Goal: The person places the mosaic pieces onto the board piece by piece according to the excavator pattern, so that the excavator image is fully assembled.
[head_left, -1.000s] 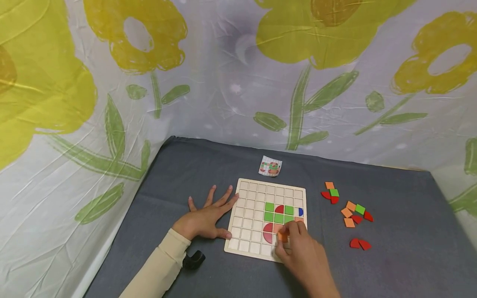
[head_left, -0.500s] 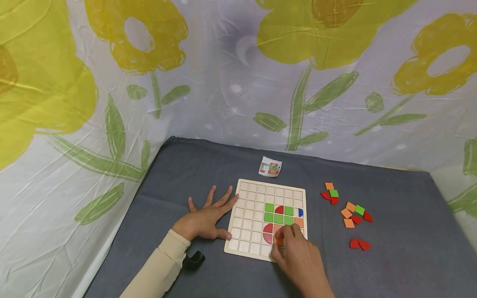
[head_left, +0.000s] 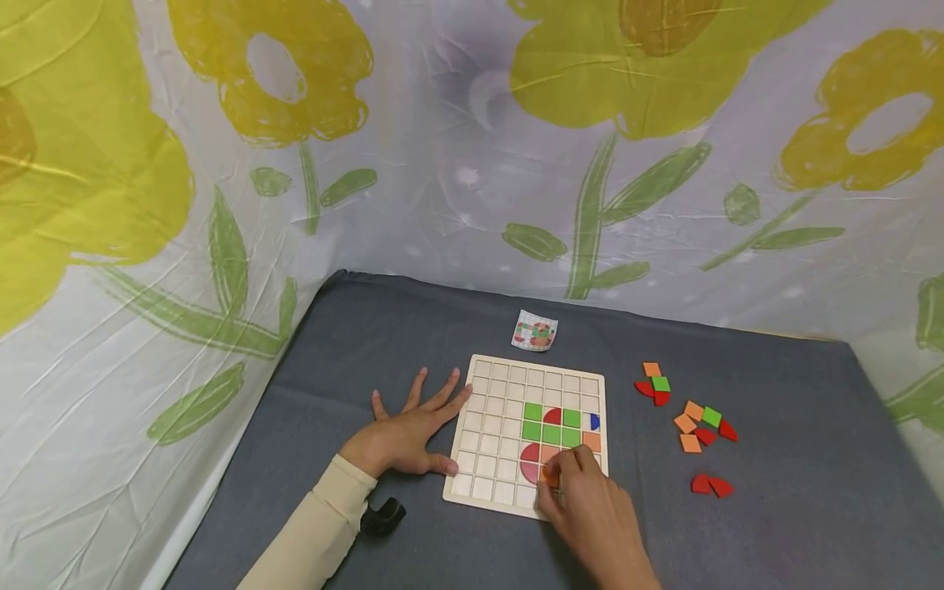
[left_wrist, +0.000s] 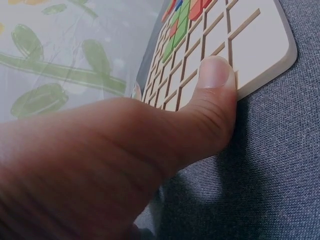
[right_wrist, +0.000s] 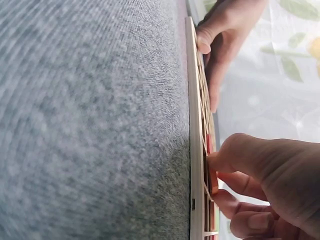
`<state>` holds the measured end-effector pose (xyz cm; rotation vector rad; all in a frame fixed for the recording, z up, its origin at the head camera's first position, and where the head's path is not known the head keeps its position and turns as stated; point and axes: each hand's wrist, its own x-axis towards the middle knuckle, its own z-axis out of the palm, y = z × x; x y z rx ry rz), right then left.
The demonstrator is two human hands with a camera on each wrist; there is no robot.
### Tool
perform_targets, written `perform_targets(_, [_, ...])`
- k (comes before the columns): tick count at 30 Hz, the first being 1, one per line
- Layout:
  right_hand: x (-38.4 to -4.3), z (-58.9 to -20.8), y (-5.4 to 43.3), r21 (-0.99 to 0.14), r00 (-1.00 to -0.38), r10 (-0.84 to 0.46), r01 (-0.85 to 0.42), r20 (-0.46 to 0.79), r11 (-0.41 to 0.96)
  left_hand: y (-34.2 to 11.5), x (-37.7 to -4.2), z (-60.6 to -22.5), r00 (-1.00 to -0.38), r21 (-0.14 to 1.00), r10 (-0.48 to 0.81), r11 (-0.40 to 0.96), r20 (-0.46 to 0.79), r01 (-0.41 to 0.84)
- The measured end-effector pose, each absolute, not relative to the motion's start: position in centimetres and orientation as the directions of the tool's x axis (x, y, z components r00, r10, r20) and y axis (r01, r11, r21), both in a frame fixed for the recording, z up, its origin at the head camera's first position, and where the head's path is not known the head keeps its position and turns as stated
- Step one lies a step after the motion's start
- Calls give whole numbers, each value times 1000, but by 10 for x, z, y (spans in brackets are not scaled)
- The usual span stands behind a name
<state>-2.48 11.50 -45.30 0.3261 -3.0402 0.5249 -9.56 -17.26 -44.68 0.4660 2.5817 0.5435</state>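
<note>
A wooden grid board (head_left: 483, 442) lies on the dark cloth, with green, red, orange and blue tiles set in some of its cells. My left hand (head_left: 406, 434) is spread flat at the board's left edge; its thumb (left_wrist: 215, 82) rests on the rim. Over the lower right part of the board, my right hand (head_left: 590, 500) pinches an orange square tile (head_left: 547, 477) between thumb and fingers. That tile (right_wrist: 214, 181) stands tilted at a cell in the right wrist view, just below a set orange tile and beside a red half circle (head_left: 530, 464). The right hand hides some cells.
A small printed card (head_left: 534, 331) with a coloured grid pattern lies behind the board. To the right are loose orange, green and red tiles (head_left: 693, 410) and two red quarter pieces (head_left: 711, 484). A black curved object (head_left: 383, 516) sits by the left wrist. A flower-printed curtain (head_left: 442, 164) hangs behind.
The right hand has moved slightly left with the orange tile and brought it down to a cell beside the red half circle. The left hand has stayed in place.
</note>
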Motion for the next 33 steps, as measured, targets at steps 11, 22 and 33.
perform_targets(11, [-25, -452, 119, -329, -966, -226, -256, 126, 909, -173, -94, -447, -841, 458, 410, 859, -353, 227])
perform_targets(22, [-24, -450, 118, -357, -972, -226, -235, 68, 904, -174, -94, -446, -839, 453, 412, 861, -355, 231])
perform_targets(33, [-26, -452, 119, -372, -976, -207, -218, 69, 902, -173, -95, -446, -838, 450, 414, 862, -356, 234])
